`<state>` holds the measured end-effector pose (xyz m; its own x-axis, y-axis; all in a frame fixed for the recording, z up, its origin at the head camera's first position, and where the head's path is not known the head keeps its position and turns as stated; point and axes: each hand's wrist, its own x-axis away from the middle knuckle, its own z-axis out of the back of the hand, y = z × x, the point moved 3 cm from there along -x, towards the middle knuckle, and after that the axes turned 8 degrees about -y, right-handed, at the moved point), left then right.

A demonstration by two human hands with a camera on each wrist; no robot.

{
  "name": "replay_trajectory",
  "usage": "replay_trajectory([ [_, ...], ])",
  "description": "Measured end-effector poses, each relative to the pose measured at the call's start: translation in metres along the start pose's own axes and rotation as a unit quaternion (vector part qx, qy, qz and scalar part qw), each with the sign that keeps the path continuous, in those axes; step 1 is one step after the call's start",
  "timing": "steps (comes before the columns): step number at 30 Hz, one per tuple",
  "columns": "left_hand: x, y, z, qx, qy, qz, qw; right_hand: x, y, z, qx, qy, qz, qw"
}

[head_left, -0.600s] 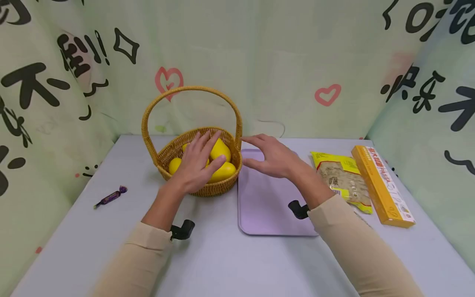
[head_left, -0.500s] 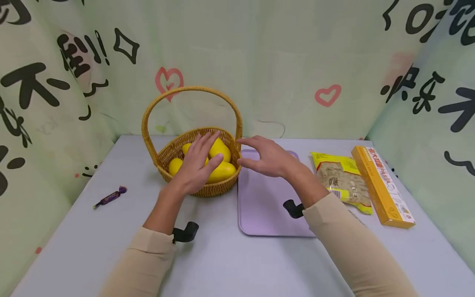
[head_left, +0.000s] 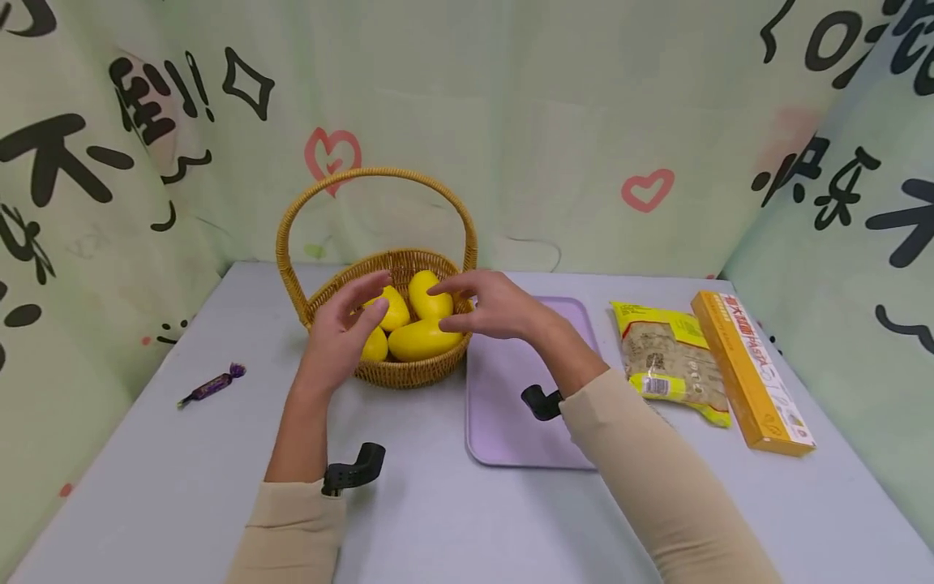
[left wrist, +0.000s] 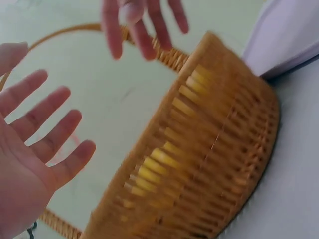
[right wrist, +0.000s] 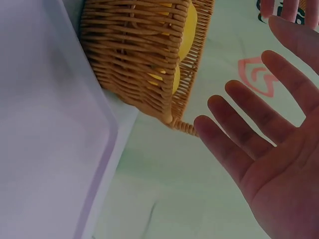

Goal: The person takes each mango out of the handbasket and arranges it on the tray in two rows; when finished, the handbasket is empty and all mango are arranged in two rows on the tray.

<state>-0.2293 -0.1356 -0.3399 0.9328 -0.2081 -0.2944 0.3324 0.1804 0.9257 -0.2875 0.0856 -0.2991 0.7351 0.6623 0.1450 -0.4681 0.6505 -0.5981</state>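
A brown wicker basket with a tall arched handle stands at the back of the table, left of the middle. In it lie several smooth yellow fruits, mango-like in shape. My left hand is over the basket's left front side, palm turned inward, fingers spread and loosely bent. Over the right rim is my right hand, its fingers reaching above the fruits. Both palms hold nothing; the left wrist view shows the left hand spread beside the basket, and the right wrist view shows the right hand with fingers extended.
A lilac tray lies right of the basket, partly under the right forearm. Farther right are a yellow-topped clear food bag and an orange pasta box. A purple-wrapped candy lies at the left. Printed curtains surround the table.
My left hand has drawn back leftward from over the fruits and turned its palm inward, uncovering more of them. My right hand has moved left, over the basket's right rim.
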Motion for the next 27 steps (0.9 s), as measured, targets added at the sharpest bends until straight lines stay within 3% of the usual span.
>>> replay_trajectory([
  [11, 0.017, -0.018, 0.032, 0.025, 0.079, 0.061, 0.9947, -0.017, 0.001, -0.011, -0.027, -0.018, -0.01, 0.9994],
  [18, 0.026, -0.026, 0.049, 0.067, 0.126, 0.073, 0.9871, -0.021, -0.001, -0.016, -0.044, -0.028, -0.014, 0.9985],
  [24, 0.034, -0.036, 0.067, 0.117, 0.188, 0.075, 0.9723, -0.026, 0.001, -0.021, -0.047, -0.037, -0.016, 0.9981],
  [27, 0.037, -0.044, 0.072, 0.151, 0.225, 0.084, 0.9589, -0.029, 0.002, -0.024, -0.056, -0.043, -0.02, 0.9973],
])
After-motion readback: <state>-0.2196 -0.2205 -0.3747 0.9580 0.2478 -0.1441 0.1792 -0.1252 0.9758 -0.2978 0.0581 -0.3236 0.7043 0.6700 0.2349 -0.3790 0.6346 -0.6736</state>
